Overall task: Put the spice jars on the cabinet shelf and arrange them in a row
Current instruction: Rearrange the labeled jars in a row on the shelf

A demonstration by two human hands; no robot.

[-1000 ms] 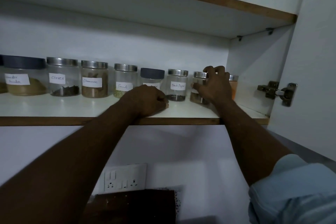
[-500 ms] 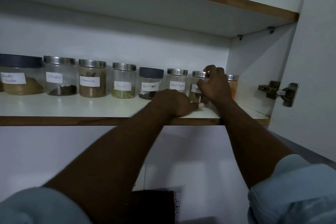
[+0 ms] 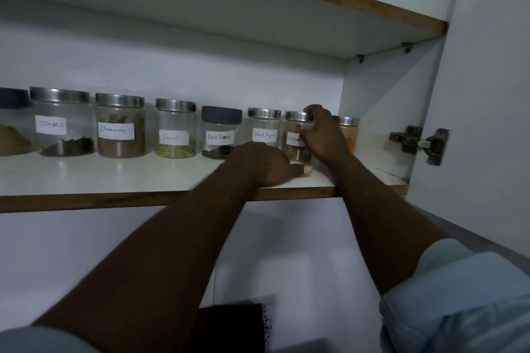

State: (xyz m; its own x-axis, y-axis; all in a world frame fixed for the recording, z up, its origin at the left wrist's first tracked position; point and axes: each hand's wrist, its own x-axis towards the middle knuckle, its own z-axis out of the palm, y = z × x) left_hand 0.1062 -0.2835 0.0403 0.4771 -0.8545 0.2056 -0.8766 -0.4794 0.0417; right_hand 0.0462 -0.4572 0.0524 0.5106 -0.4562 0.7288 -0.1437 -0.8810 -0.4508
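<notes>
Spice jars (image 3: 175, 128) part-full; end jar (image 3: 348, 135) seemingly orange-filled

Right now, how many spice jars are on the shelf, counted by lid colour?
Silver-lid jars: 6: Cloves, Cinnamon, Fennel, Black Pepper, second Cinnamon, orange-powder jar
Dark-lid jars: 2: second Black Pepper, cut-off left jar
Total: 8

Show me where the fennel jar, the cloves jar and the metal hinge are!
fennel jar (image 3: 173, 137), head view, on its white label.
cloves jar (image 3: 51, 124), head view, on its white label.
metal hinge (image 3: 419, 144), head view, on its middle arm.
</notes>
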